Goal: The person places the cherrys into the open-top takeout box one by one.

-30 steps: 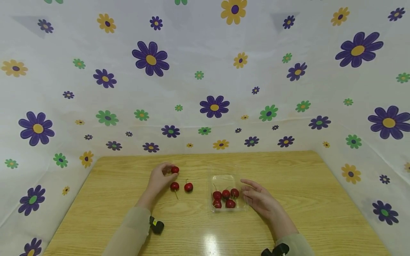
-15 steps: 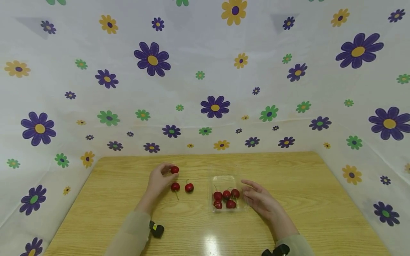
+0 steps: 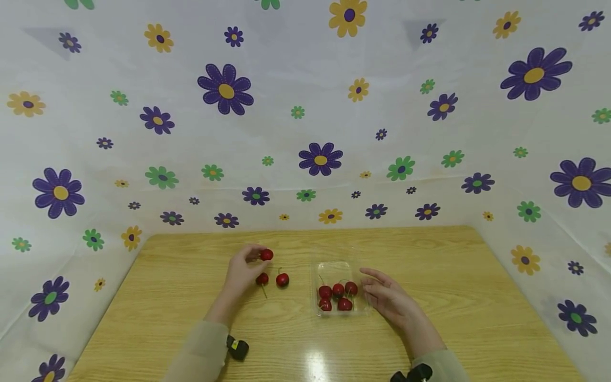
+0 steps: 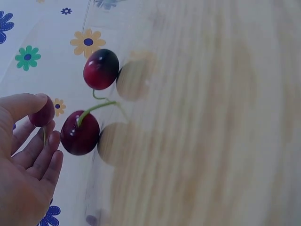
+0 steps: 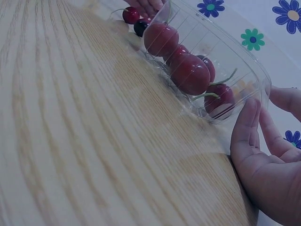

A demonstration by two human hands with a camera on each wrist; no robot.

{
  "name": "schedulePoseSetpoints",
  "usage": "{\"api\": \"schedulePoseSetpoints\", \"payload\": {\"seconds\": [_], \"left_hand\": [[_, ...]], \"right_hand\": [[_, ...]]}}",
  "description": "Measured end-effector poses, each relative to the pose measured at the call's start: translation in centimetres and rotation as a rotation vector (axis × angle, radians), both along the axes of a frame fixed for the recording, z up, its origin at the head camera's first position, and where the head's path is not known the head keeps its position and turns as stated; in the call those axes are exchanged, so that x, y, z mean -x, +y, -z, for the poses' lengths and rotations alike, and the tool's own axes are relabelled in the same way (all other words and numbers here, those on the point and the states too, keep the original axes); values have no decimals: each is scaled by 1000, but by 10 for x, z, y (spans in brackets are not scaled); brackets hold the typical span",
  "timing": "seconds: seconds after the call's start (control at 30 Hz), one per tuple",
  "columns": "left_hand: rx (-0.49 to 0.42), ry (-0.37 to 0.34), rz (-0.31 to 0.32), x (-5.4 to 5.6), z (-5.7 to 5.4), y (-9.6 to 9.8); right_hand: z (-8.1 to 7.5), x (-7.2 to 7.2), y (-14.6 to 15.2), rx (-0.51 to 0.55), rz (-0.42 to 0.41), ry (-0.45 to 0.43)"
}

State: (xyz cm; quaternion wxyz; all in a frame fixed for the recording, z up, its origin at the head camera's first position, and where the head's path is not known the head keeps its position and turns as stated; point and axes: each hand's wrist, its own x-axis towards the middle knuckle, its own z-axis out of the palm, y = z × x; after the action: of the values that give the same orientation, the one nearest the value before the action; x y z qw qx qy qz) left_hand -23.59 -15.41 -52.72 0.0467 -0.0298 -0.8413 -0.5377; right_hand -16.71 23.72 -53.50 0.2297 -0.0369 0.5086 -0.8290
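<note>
Cherry (image 3: 267, 255) sits pinched between thumb and fingers of the left grip (image 3: 242, 269); two stemmed cherries (image 3: 282, 280) lie on the tabletop (image 3: 281, 334) just right of it. Farther right, a clear plastic punnet (image 3: 333, 269) with five more cherries (image 3: 338, 290) stands at the right grip (image 3: 392, 301), whose relaxed fingers clasp nothing.

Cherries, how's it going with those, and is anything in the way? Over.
Left hand pinching a cherry. Right hand beside the clear box. Five cherries inside. Two loose cherries near left hand; no other obstacle seen.
</note>
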Motion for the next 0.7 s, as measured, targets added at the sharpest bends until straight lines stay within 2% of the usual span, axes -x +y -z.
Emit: {"api": "schedulePoseSetpoints", "payload": {"seconds": [0.47,0.7], "left_hand": [[-24,32,23,-8,-4,17],[-34,2,23,-10,-5,28]], "right_hand": [[-1,-1,-1,15,-9,17],[1,0,0,-3,-4,19]]}}
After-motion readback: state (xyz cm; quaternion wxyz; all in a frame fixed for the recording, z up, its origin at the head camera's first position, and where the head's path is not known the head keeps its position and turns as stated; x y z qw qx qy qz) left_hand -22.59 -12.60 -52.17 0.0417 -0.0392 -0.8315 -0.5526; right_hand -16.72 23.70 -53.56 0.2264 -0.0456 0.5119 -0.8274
